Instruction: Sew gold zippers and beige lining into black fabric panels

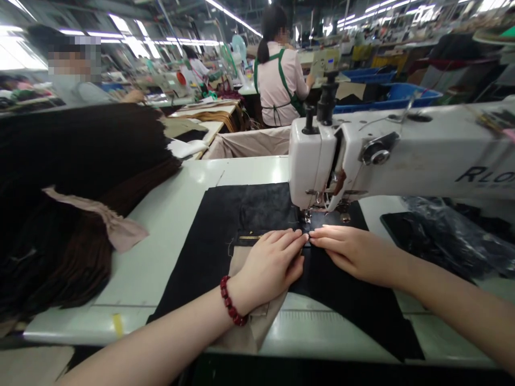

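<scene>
Narrow way past the sewing machine
The white sewing machine arm overhangs the black fabric panel just ahead of the left hand and right hand, blocking a straight reach forward at the presser foot. A strip of white table gives passage leftward up to the heap of dark brown fabric; a black plastic-covered bundle stands in the way to the right
</scene>
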Available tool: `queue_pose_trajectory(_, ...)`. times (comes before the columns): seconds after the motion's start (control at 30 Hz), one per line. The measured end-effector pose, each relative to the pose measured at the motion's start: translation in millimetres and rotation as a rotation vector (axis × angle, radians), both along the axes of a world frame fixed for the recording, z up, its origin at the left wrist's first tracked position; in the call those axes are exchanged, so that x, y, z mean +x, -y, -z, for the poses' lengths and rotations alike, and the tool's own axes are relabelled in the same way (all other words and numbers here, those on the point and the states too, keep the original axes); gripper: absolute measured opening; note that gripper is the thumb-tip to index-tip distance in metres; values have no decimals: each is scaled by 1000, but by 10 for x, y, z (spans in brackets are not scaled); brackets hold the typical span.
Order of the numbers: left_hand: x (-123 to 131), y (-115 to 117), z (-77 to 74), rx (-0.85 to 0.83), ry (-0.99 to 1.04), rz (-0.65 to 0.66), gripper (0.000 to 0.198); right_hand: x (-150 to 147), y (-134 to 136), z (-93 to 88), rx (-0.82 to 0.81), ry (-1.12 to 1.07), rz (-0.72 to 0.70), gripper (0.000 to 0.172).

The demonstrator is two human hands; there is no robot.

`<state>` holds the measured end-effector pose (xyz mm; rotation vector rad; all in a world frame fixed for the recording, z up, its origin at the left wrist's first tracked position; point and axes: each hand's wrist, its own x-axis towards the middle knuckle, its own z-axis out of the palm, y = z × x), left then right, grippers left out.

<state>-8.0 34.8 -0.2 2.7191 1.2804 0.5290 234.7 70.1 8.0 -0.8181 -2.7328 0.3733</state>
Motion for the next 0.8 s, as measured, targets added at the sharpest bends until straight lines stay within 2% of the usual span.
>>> queue_pose_trajectory(0.27, -48, -17, 20, -21, 9, 23, 34, 20, -35, 124, 36, -10, -3, 37)
queue_pose_trajectory(0.6, -26, -78, 21, -40, -9, 10, 34, 11, -104, 106, 22, 26, 1, 45)
queue_pose_trajectory(0.8, -28, -166, 32, -36, -13, 5, 34, 4, -153, 116, 62, -14, 12, 43)
